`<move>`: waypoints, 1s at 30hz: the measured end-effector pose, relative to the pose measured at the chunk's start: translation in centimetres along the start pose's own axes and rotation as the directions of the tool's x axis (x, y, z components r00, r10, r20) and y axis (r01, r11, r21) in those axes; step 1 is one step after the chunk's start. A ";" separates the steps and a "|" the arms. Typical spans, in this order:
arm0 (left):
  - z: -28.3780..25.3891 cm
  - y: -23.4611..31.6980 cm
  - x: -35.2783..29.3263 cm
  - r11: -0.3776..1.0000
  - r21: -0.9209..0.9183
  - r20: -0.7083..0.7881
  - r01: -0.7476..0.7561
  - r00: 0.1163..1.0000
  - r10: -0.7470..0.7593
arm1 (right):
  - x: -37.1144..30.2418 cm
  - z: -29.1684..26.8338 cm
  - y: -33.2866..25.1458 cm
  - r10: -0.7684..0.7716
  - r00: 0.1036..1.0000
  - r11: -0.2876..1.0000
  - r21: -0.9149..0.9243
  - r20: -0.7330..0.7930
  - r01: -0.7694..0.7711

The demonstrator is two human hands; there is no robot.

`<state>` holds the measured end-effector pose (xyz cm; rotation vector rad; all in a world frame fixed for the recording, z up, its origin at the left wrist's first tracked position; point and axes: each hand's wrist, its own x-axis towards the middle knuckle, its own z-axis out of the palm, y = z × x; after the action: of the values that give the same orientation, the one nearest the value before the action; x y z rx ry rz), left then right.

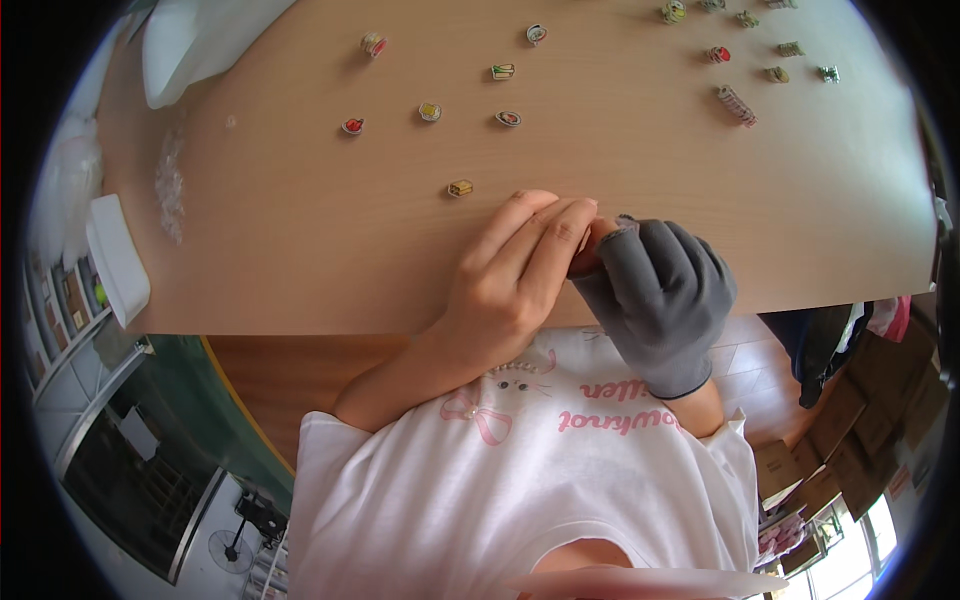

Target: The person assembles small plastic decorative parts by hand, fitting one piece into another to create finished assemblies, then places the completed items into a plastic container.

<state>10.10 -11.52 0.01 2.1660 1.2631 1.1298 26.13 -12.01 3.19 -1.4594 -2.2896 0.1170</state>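
Both my hands meet at the near edge of the wooden table.

My bare left hand [510,275] lies with fingers stretched long and close together, their tips laid against my right hand [655,295], which wears a grey glove with cut-off fingertips. The right hand is curled, its bare fingertip pressed to the left fingers; whether anything small is pinched between them I cannot tell, since the fingers hide that spot. Just beyond my left fingertips, a little to the left, a small yellow charm [460,188] lies alone on the table [300,230]. Farther off, more small colourful charms [430,111] are scattered, with another cluster at the far right. A white tray [118,258] sits at the left edge.
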 end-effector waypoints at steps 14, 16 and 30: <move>0.5 -1.0 0.7 0.998 0.061 -0.088 0.023 0.996 -0.018 | 0.7 -0.2 4.6 0.379 0.922 0.916 0.173 -0.082 -0.361; 0.5 -0.6 0.8 0.990 0.078 0.024 0.120 0.992 -0.123 | 0.2 -0.1 5.0 0.405 0.909 0.903 0.201 -0.098 -0.380; -2.8 -3.4 3.6 0.976 0.216 0.080 -0.015 0.997 -0.003 | -1.9 -0.4 5.6 0.457 0.886 0.825 0.409 -0.077 -0.390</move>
<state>6.96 -6.84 1.04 2.3473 1.4018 0.9348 31.72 -11.32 1.40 -1.6607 -1.6473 0.5201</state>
